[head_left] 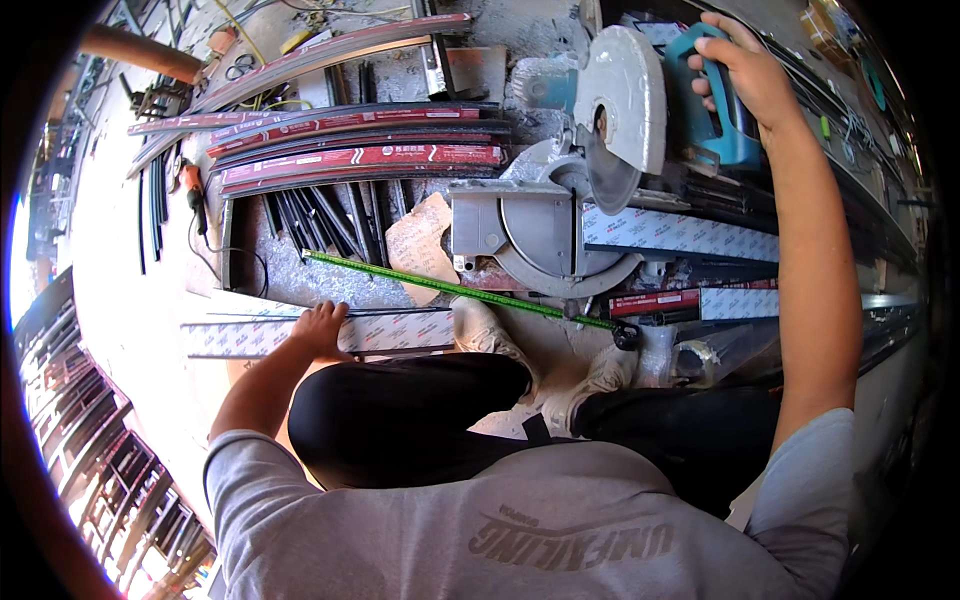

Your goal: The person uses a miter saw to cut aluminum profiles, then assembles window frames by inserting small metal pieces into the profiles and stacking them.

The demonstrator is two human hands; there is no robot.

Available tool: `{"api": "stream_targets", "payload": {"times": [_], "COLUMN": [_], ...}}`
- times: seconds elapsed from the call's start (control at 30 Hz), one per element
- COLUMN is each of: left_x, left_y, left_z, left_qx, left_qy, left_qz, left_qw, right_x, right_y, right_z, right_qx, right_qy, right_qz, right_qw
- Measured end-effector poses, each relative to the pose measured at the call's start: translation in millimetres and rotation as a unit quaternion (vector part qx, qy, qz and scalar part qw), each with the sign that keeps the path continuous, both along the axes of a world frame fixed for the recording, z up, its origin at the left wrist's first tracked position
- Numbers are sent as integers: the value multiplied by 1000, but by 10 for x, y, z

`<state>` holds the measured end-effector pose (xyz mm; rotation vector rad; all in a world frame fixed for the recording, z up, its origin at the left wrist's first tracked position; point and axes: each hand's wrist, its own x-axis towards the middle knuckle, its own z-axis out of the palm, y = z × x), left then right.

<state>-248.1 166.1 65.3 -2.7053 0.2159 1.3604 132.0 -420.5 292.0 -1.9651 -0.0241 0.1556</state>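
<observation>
At the upper right, my right hand is wrapped round the teal handle of a mitre saw. The saw's pale blade guard and grey blade stand raised above its round metal base. My left hand lies across a long profile in white printed film, fingers over its far edge and thumb on the near side. Another film-covered profile lies on the saw's right side. An extended green tape measure runs between my left hand and the saw's near side.
Red-labelled profiles are stacked beyond my left hand, with dark offcuts below them. An orange-and-black power tool with a cord lies at the left. Torn cardboard sits beside the saw. My shoes are close to the tape.
</observation>
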Motion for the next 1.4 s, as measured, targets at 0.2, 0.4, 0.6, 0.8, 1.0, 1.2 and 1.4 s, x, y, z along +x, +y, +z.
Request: {"api": "stream_targets", "payload": {"times": [0.2, 0.4, 0.6, 0.8, 1.0, 1.2, 1.4], "left_x": [-271, -573, -374, 30, 221, 444, 570], "left_y": [179, 272, 154, -276, -513, -579, -633], "left_z": [-406, -659, -335, 346, 401, 565, 630], "left_qx": [-25, 0, -53, -126, -120, -97, -80], "left_qy": [-125, -124, -134, -200, -193, -184, -178], "left_qz": [-46, -34, 6, 44, 43, 14, 7], "left_qw": [991, 992, 990, 971, 973, 978, 981], "right_x": [78, 212, 143, -895, -1539, -1627, -1369], "right_y": [-48, 19, -356, -1883, -2131, -2120, -2090], "right_z": [79, -5, -498, -2701, -3444, -3183, -3186], "right_qx": [23, 56, 269, -173, 331, 367, 286], "right_qy": [68, 65, -99, -43, 326, 312, 362], "right_qz": [-53, -22, -76, -486, -597, -525, -490], "right_qw": [996, 996, 955, 855, 654, 702, 740]}}
